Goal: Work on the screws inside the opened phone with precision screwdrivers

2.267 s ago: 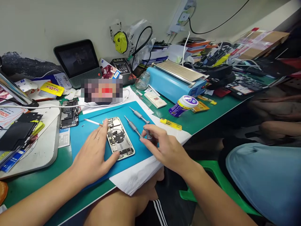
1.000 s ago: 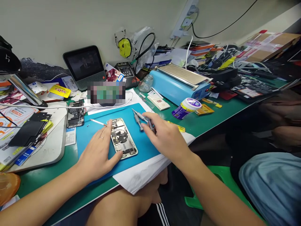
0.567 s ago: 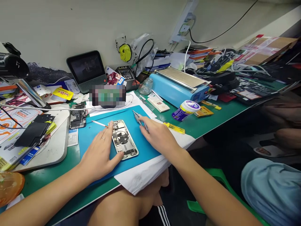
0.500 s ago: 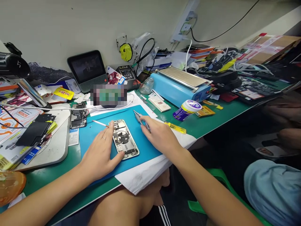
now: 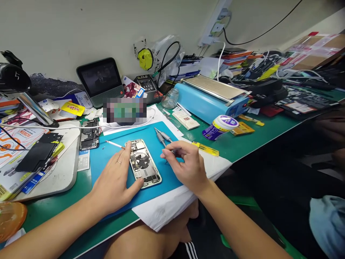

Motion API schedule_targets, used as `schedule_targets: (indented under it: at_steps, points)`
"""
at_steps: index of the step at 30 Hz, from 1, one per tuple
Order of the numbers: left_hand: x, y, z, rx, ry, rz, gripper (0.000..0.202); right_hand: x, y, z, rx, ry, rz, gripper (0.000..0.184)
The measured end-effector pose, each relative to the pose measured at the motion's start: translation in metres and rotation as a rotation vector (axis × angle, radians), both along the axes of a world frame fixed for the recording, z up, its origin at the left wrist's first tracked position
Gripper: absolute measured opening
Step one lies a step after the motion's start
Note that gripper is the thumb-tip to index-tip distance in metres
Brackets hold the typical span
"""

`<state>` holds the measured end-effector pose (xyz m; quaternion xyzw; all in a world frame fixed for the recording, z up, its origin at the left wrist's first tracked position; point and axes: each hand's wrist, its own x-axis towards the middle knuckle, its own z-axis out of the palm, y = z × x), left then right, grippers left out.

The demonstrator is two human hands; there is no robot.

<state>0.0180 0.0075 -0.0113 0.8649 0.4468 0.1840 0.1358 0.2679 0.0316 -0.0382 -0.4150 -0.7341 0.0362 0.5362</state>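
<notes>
An opened phone (image 5: 145, 164) with its insides showing lies on a blue mat (image 5: 107, 162). My left hand (image 5: 115, 180) rests flat beside it, thumb at the phone's lower edge and forefinger at its top, clasping it. My right hand (image 5: 185, 165) hovers just right of the phone, fingers pinched on a small grey screwdriver (image 5: 173, 151). Two more screwdrivers (image 5: 162, 136) lie on the mat behind that hand. A thin white stick (image 5: 114, 144) lies by my left forefinger.
A blue machine (image 5: 212, 95), a glue pot (image 5: 219, 126) and a yellow tool (image 5: 206, 148) stand on the green bench at the right. Another stripped phone (image 5: 88, 133), a white pad (image 5: 54, 172) and a small screen (image 5: 101, 81) are at the left. A person's blue sleeve (image 5: 327, 223) shows far right.
My right hand laid a screwdriver with the others on the mat, then lifted back toward me with a small screwdriver pinched in its fingers. My left hand stayed on the phone.
</notes>
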Motion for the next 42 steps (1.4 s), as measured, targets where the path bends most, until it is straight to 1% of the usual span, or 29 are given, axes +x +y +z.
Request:
schedule_targets:
  at_steps: [6, 9, 11, 14, 16, 20, 23, 25, 31, 36, 39, 42]
  points:
    - [0.000, 0.000, 0.001, 0.003, 0.005, 0.001, 0.094, 0.003, -0.014, 0.001, -0.042, -0.036, 0.029, 0.047]
    - [0.000, 0.000, 0.000, 0.005, 0.004, 0.005, 0.094, 0.004, -0.016, -0.002, -0.054, -0.059, 0.020, 0.053]
    - [0.000, 0.000, -0.001, 0.001, -0.001, 0.004, 0.094, 0.004, -0.016, -0.002, -0.081, -0.046, -0.005, 0.052]
    - [0.000, 0.001, -0.002, -0.003, -0.014, -0.004, 0.094, 0.001, -0.015, 0.002, -0.108, 0.008, -0.020, 0.045]
    - [0.000, 0.001, -0.002, -0.001, -0.021, -0.007, 0.094, -0.004, -0.015, 0.005, -0.096, 0.088, 0.012, 0.041]
    - [-0.001, 0.001, -0.003, 0.007, -0.027, -0.013, 0.095, -0.019, -0.015, 0.010, -0.044, 0.274, 0.101, 0.040]
    - [-0.001, 0.001, -0.004, 0.012, -0.037, -0.019, 0.095, -0.026, -0.019, 0.009, -0.013, 0.307, 0.118, 0.037]
    - [-0.001, 0.001, -0.004, 0.015, -0.041, -0.023, 0.095, -0.028, -0.024, 0.008, -0.023, 0.328, 0.107, 0.035]
    - [0.000, 0.001, -0.004, 0.029, -0.029, -0.014, 0.095, -0.030, -0.036, 0.007, -0.101, 0.439, 0.124, 0.034]
    - [0.000, 0.002, -0.002, 0.024, -0.011, -0.010, 0.094, -0.029, -0.036, 0.008, -0.192, 0.566, 0.127, 0.030]
    - [0.000, 0.002, -0.003, 0.021, -0.010, -0.005, 0.094, -0.027, -0.031, 0.010, -0.286, 0.666, 0.123, 0.029]
    - [-0.001, 0.003, -0.003, 0.018, -0.016, -0.009, 0.095, -0.023, -0.026, 0.013, -0.404, 0.768, 0.105, 0.036]
